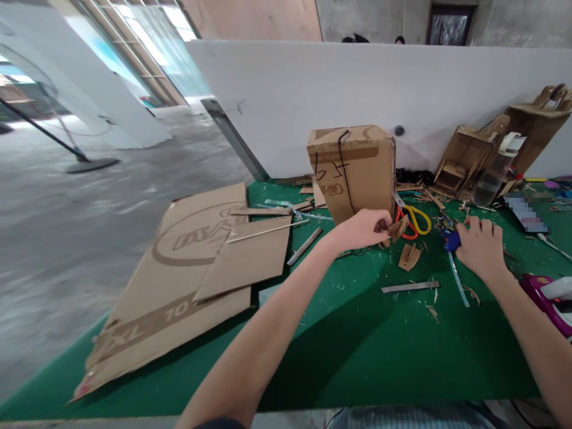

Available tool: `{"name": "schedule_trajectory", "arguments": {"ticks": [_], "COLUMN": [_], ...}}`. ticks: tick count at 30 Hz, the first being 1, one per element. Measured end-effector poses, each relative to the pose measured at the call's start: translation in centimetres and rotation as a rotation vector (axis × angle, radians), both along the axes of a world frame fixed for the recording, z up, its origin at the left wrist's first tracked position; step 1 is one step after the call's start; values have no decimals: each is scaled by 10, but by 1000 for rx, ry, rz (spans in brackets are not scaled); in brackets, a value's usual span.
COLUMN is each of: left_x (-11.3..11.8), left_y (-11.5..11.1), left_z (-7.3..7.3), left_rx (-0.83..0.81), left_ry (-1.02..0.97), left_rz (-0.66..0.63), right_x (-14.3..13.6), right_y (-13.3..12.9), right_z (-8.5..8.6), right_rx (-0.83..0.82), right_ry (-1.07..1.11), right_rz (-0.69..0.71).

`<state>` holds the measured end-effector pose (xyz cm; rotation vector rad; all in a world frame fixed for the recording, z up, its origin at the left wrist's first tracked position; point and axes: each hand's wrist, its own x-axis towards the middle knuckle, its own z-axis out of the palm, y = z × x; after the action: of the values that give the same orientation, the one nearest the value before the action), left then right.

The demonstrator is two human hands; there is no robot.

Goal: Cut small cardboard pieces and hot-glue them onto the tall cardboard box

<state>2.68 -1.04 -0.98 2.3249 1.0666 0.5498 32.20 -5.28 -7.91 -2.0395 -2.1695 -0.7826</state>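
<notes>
My left hand [369,229] pinches a small torn cardboard piece [397,229] in front of an upright cardboard box [357,170] with a black cord over it. Scissors with red and yellow handles [417,220] lie just right of that piece. My right hand [480,244] rests with curled fingers at a blue glue gun [451,241], from which a clear glue stick [458,280] sticks out toward me. Between my hands a cardboard scrap [409,257] lies flat. Nearer to me is a grey metal blade [410,287].
Large cardboard sheets [134,298] cover the left of the green table [357,369]. Cardboard models [467,155], a water bottle [496,170] and a phone [525,214] stand or lie at the right. A magenta and white tool [547,301] is at the right edge. A white partition [268,101] rises behind.
</notes>
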Motion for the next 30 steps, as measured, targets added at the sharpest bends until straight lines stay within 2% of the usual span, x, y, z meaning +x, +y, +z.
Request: {"name": "schedule_trajectory", "arguments": {"ticks": [2,6,10,13,16,18,22,26,28,30], "left_x": [2,5,5,6,8,9,10,10,10,10], "left_y": [-1,-1,3,4,3,2,2,2,2,3], "left_z": [1,0,-5,-8,-10,-11,-11,-12,-13,-14], "left_rx": [33,128,185,191,188,188,184,175,171,185], "left_ry": [-35,-197,-276,-268,-256,-252,-247,-256,-266,-274], "left_rz": [50,227,318,298,272,259,253,250,243,246], "right_x": [-1,-1,3,12,27,38,47,32,19,6], "right_y": [3,7,10,18,28,32,32,23,16,11], "right_z": [2,2,-6,-15,-20,-19,-10,-1,2,1], "right_rx": [21,138,176,236,439,501,503,479,366,154], "right_ry": [109,338,372,406,547,589,610,723,900,1147], "right_rz": [36,179,244,157,-39,-77,-86,-25,38,83]}}
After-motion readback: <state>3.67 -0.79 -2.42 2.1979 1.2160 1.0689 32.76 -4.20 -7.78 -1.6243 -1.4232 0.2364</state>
